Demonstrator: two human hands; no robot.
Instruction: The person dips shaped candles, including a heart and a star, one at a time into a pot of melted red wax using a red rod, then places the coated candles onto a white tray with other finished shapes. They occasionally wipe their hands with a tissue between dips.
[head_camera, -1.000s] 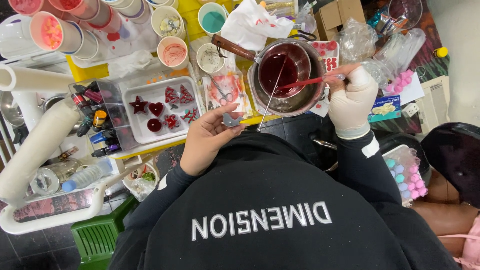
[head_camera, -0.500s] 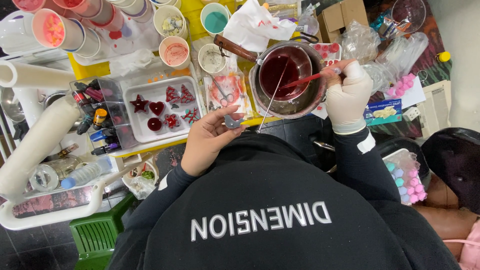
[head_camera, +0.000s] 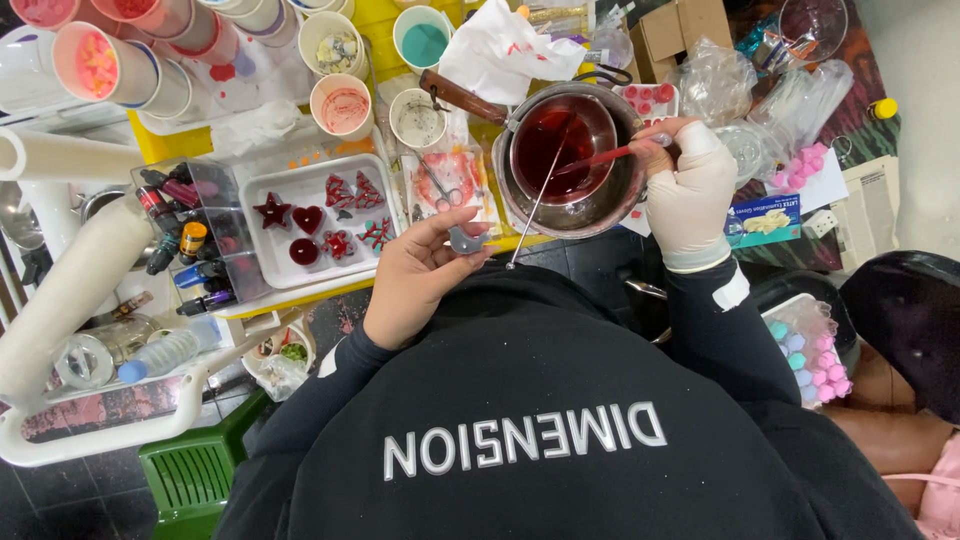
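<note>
My right hand (head_camera: 692, 190), in a white glove, grips a thin red stick (head_camera: 600, 158). The stick's tip dips into dark red liquid in a metal pot (head_camera: 600, 210) with a wooden handle. My bare left hand (head_camera: 415, 280) sits just in front of the pot. It pinches a small grey piece (head_camera: 466, 240) between thumb and fingers. A thin metal rod (head_camera: 535, 205) slants from the pot down toward that piece.
A white tray (head_camera: 262, 260) left of my left hand holds red star, heart and tree shapes. Small bottles (head_camera: 185, 245) fill an organiser beside it. Cups (head_camera: 340, 105) and a paper roll (head_camera: 60, 290) stand farther left. Another person (head_camera: 905, 330) sits at right near pastel balls (head_camera: 805, 350).
The red stick has shifted a little inside the pot in my gloved right hand. My left hand stays in place on the grey piece.
</note>
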